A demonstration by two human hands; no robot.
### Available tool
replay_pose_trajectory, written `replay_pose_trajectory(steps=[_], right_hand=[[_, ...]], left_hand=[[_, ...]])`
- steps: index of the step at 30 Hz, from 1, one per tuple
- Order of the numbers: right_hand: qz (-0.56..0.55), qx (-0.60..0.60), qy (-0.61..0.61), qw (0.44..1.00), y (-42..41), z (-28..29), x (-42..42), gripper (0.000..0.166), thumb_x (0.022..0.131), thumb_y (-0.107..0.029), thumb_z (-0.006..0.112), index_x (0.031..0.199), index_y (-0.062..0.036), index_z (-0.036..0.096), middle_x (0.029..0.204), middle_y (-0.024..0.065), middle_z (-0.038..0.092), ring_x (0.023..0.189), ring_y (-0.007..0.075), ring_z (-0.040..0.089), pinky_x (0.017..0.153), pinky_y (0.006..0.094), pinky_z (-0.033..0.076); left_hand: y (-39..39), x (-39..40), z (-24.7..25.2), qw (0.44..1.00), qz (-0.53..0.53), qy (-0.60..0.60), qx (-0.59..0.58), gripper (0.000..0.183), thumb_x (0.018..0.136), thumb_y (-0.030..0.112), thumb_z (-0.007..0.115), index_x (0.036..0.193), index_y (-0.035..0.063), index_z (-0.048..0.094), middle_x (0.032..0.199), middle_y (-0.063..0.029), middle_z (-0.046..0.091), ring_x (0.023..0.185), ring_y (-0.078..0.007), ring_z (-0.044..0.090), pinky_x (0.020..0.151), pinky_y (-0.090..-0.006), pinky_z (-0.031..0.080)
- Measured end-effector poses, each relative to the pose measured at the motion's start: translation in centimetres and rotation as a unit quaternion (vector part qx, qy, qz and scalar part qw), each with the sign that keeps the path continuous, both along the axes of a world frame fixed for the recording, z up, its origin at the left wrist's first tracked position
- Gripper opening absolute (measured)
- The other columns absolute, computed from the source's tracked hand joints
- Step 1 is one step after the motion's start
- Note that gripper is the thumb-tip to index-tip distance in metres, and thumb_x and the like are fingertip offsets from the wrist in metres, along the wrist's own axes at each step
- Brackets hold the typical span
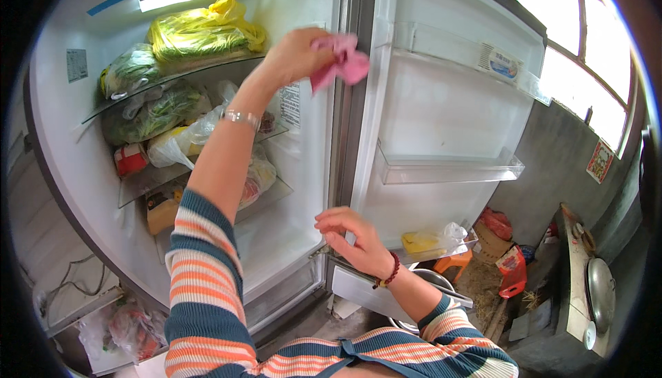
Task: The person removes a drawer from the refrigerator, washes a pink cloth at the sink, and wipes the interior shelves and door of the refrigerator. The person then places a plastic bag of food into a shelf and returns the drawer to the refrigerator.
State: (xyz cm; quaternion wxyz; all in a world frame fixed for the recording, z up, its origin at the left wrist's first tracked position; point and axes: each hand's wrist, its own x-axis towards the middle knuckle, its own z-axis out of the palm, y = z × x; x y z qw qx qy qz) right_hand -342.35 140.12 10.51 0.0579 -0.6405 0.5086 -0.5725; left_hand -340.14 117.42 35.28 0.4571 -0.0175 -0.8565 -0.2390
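Observation:
In the head view my left hand (302,57) is raised and closed on a crumpled pink cloth (344,62), near the hinge-side edge of an opened refrigerator (305,171). Lower down, my right hand (354,235) holds nothing; its fingers are curved and apart in front of the hinge side, and whether they touch it I cannot tell. The fridge door (439,109) is swung out to the right. On the glass shelves lie a yellow plastic bag of green vegetables (201,34), a clear bag of greens (155,114) and other bagged food.
The door has clear bins (450,171); the lowest holds a yellow item in plastic (424,242). Below are an open drawer front (372,290) and an orange stool (453,264). A counter with a metal lid (600,287) stands at right; plastic bags (134,329) lie at lower left.

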Motion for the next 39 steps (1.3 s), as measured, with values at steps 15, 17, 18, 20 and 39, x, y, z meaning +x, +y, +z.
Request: replay_pose_trajectory(steps=[15, 17, 18, 20, 39], right_hand=[[-0.059, -0.027, 0.010, 0.998, 1.5, 2.7, -1.3, 0.019, 0.092, -0.003, 0.059, 0.110, -0.0004, 0.066, 0.121, 0.0127, 0.062, 0.100, 0.0170, 0.063, 0.087, 0.0303, 0.051], [-0.061, -0.014, 0.021, 0.998, 1.7, 2.9, -1.0, 0.019, 0.092, -0.003, 0.059, 0.111, -0.0005, 0.065, 0.121, 0.0128, 0.061, 0.101, 0.0172, 0.063, 0.087, 0.0305, 0.051], [-0.051, -0.012, 0.025, 0.998, 1.4, 2.9, -0.6, 0.020, 0.092, -0.003, 0.059, 0.111, -0.0006, 0.065, 0.121, 0.0129, 0.061, 0.101, 0.0173, 0.063, 0.088, 0.0305, 0.051], [-0.054, -0.019, 0.017, 0.998, 2.1, 2.3, -0.6, 0.020, 0.093, -0.003, 0.059, 0.111, -0.0004, 0.065, 0.121, 0.0128, 0.062, 0.100, 0.0171, 0.063, 0.087, 0.0303, 0.051], [0.001, 0.002, -0.014, 1.000, -0.6, 0.7, 0.7, 0.018, 0.094, -0.006, 0.060, 0.111, -0.0032, 0.066, 0.117, 0.0106, 0.063, 0.098, 0.0141, 0.061, 0.080, 0.0264, 0.051]], left_hand=[[0.6, -3.3, 3.2, 0.976, 0.081, 0.185, -0.086, 0.041, 0.086, 0.032, 0.059, 0.119, 0.0087, 0.067, 0.118, -0.0133, 0.063, 0.106, -0.0362, 0.061, 0.090, -0.0417, 0.049], [-2.8, -5.1, 5.7, 0.949, 0.145, 0.268, -0.084, 0.040, 0.085, 0.026, 0.061, 0.121, 0.0081, 0.067, 0.119, -0.0136, 0.062, 0.106, -0.0363, 0.062, 0.091, -0.0415, 0.049], [-5.1, -5.4, 6.9, 0.929, 0.185, 0.306, -0.090, 0.040, 0.085, 0.023, 0.061, 0.121, 0.0078, 0.066, 0.119, -0.0138, 0.062, 0.106, -0.0364, 0.062, 0.091, -0.0414, 0.049], [-6.2, -7.0, 7.0, 0.922, 0.156, 0.345, -0.083, 0.039, 0.085, 0.018, 0.063, 0.122, 0.0079, 0.066, 0.120, -0.0149, 0.063, 0.106, -0.0348, 0.062, 0.091, -0.0403, 0.050], [-5.3, -4.7, -1.0, 0.967, -0.007, 0.251, 0.055, 0.043, 0.083, 0.006, 0.057, 0.125, -0.0024, 0.063, 0.121, -0.0137, 0.061, 0.105, -0.0193, 0.060, 0.089, -0.0278, 0.048]])
